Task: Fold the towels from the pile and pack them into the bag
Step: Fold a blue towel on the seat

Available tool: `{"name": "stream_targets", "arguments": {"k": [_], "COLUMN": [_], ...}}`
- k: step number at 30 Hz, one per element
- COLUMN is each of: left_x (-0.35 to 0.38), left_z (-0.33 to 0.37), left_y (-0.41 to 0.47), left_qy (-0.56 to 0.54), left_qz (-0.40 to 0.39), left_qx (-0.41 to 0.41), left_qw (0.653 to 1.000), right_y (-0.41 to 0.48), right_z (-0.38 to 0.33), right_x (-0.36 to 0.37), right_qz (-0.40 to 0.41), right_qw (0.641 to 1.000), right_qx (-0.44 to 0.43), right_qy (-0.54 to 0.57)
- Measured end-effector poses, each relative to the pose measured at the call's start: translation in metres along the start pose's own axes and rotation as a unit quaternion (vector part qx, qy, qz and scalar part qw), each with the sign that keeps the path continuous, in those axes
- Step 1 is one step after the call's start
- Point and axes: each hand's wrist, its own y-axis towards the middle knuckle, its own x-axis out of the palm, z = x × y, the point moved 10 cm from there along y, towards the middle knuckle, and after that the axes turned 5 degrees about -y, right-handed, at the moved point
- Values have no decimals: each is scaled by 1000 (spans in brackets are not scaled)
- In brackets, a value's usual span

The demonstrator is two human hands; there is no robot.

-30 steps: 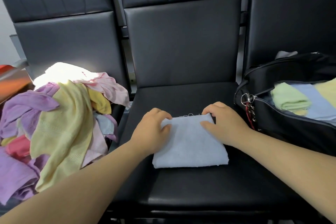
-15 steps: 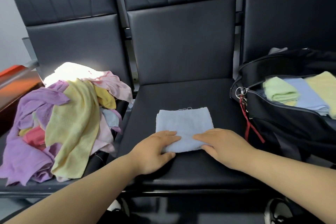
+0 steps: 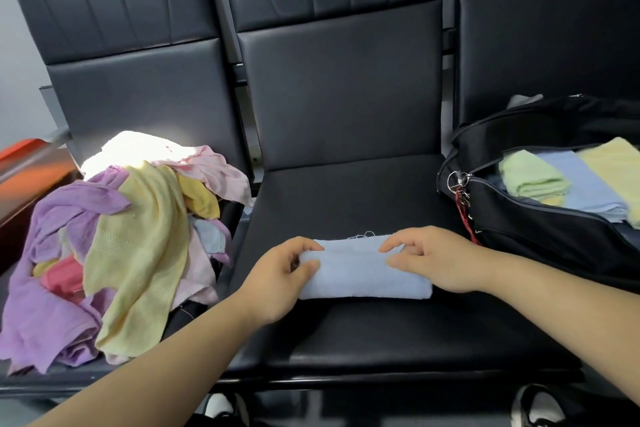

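On the middle seat [image 3: 346, 198], toward its front edge, a blue towel [image 3: 363, 270] is laid as a narrow folded band, its long side running left to right. Its left end is pinched by the left grip [image 3: 287, 274], with the thumb on top and the fingers curled round the far edge. Its right part is pinched by the right grip [image 3: 426, 260], with the thumb on the upper layer and the forefinger at the far edge. Loose threads are seen at that edge between the two grips.

Left of the middle seat, on the neighbouring seat, the pile [image 3: 121, 236] of unfolded purple, yellow, pink and white towels is heaped. Right of the middle seat, the black bag [image 3: 536, 239] is set open, with a green towel [image 3: 533, 178], a pale blue towel [image 3: 588, 191] and a yellow towel [image 3: 616, 163] lying folded side by side inside.

The step in hand is judged to be the folding of the blue towel, and this fold appears nearly finished. The task is judged partly done: some towels are packed and a large pile is left.

For the next move, either one further fold across the band or transfer to the bag is called for. All layers should be pinched together so that the fold is not lost in lifting. The limp bundle should be carried rightward over the bag's near wall and zip pull [image 3: 459, 180], then laid flat with the packed towels.
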Motion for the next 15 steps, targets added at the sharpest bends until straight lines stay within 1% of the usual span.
{"name": "stream_targets", "arguments": {"k": [3, 5, 7, 10, 15], "left_x": [-1, -2, -4, -7, -8], "left_z": [-3, -4, -4, -5, -9], "left_y": [5, 8, 11, 15, 24], "left_qy": [30, 52, 65, 65, 54], "left_qz": [16, 30, 42, 58, 71], "left_qx": [-3, -3, -7, -15, -24], "left_qw": [999, 998, 997, 996, 996], "right_y": [0, 3, 7, 12, 22], "right_z": [6, 9, 10, 10, 18], "right_x": [4, 2, -2, -8, -12], "right_qz": [-47, -51, -31, 11, 48], "right_qw": [998, 996, 997, 1000, 999], "right_qx": [19, 26, 21, 3, 18], "right_qy": [-39, -66, -64, -14, 20]}}
